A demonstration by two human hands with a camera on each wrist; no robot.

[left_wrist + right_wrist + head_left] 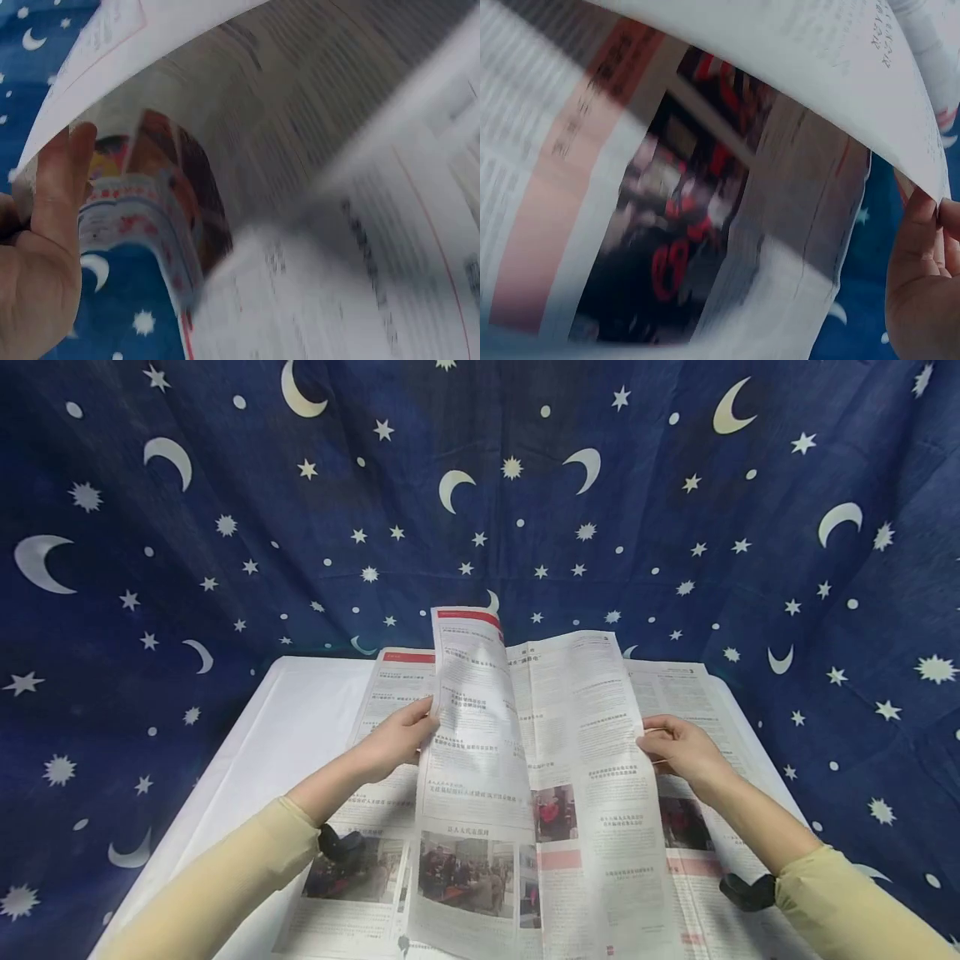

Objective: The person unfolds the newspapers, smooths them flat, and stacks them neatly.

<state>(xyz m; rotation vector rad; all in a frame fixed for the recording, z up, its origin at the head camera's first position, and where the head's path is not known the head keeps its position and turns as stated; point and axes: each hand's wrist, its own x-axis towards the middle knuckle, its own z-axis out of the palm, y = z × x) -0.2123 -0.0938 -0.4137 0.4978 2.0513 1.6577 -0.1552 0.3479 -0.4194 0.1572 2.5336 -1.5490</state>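
A printed newspaper sheet with a red header strip and photos is raised, curving down to a crease in its middle. My left hand pinches its left edge between thumb and fingers. On the opposite edge my right hand pinches the sheet the same way. In the left wrist view the left hand is at the sheet's margin, fingers partly behind the paper. The right wrist view has the right hand with thumb and fingers on the paper's edge. Another newspaper spread lies open beneath the raised sheet.
The papers lie on a white table, bare along its left side. Behind it hangs a dark blue cloth with moons and stars. Black bands sit at both wrists, beside pale yellow sleeves.
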